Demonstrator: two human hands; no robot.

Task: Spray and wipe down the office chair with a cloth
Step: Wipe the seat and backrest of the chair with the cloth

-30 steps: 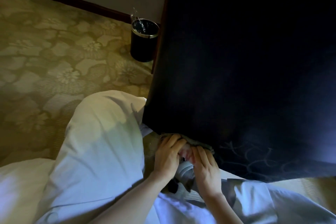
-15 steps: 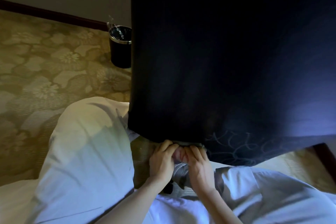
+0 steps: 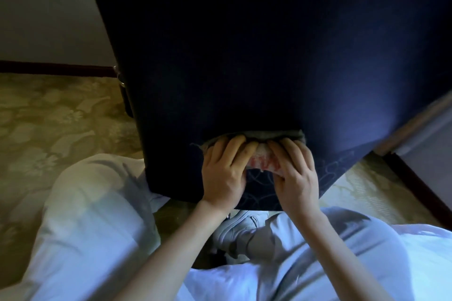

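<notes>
The chair's dark navy fabric back (image 3: 244,56) fills the upper and middle view, with a faint swirl pattern near its lower edge. A grey cloth (image 3: 264,135) with a white and red patch lies bunched against that lower part. My left hand (image 3: 226,173) and my right hand (image 3: 297,173) sit side by side on the cloth, fingers curled over it and pressing it onto the fabric. Most of the cloth is hidden under my fingers. No spray bottle is in view.
Patterned beige carpet (image 3: 49,129) spreads to the left, with a dark skirting board (image 3: 49,67) at the wall. A black bin (image 3: 127,102) peeks out behind the chair's left edge. My knees in light trousers (image 3: 93,227) and a white shoe (image 3: 234,225) are below.
My view has shifted left and closer, so the chair back now hides most of the bin. Both hands with the cloth have moved up from the chair's bottom edge onto its fabric.
</notes>
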